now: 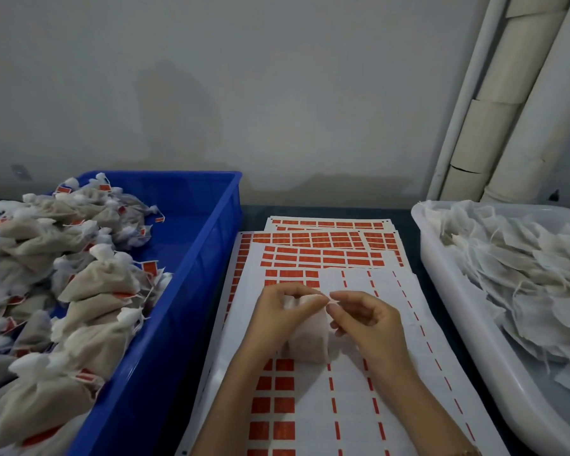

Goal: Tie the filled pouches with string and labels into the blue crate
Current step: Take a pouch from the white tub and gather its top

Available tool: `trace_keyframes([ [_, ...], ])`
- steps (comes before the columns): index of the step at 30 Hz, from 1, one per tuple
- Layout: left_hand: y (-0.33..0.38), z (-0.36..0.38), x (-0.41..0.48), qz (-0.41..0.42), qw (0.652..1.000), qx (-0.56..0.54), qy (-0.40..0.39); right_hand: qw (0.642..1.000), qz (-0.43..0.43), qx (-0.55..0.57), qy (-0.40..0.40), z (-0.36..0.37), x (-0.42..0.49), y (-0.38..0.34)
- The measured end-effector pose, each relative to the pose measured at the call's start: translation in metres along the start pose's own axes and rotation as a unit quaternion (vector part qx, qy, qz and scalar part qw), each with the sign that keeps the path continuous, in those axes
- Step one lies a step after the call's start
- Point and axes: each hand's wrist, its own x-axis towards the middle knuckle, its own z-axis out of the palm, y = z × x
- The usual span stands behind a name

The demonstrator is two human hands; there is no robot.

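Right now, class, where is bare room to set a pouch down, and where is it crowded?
Free: the blue crate, between the tied pouches and its right wall; the stripped label sheet, near end. Crowded: the white tray.

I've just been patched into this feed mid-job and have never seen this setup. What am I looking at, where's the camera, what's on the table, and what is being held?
There is no machine: a person works bare-handed, and the one picture comes from a camera on their head, looking down. The left hand grips a filled pouch resting on sheets of red labels; the right hand pinches a thin white strand at its neck, apparently the string. On the left, a blue crate holds tied, labelled pouches. On the right, a white tub holds untied pouches.
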Motion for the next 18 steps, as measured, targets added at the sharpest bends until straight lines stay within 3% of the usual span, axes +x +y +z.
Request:
trace_keyframes([
  [9,0.003,0.003,-0.002,-0.016,1.000,-0.004,-0.009,0.999,-0.024,-0.029,0.028,0.001,0.001,0.005],
  [18,0.011,0.008,-0.001,-0.066,0.992,-0.106,-0.035,0.995,-0.012,-0.077,0.058,0.000,0.003,0.007],
])
